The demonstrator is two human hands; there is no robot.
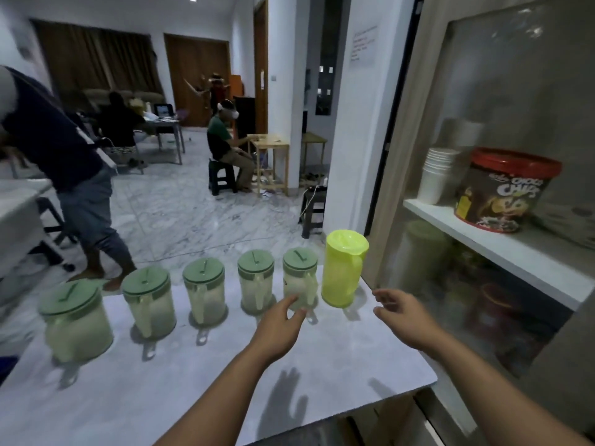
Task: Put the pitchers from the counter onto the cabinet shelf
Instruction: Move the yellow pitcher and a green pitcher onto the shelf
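Several clear pitchers with green lids stand in a row on the white counter (322, 375); the rightmost of them (300, 278) is next to a yellow-green pitcher (344, 268) at the row's right end. My left hand (280, 326) hovers just in front of the rightmost green-lidded pitcher, fingers relaxed, holding nothing. Over the counter's right part, near the yellow-green pitcher's base, my right hand (402, 313) is open and empty. The cabinet (502, 130) stands at right behind a glass door, with a white shelf (502, 249) inside.
On the cabinet shelf sit a stack of white cups (438, 178) and a red-lidded cereal tub (505, 191). More goods show dimly below the shelf. A person (64, 175) bends over beyond the counter's left; another (228, 146) sits at a wooden table.
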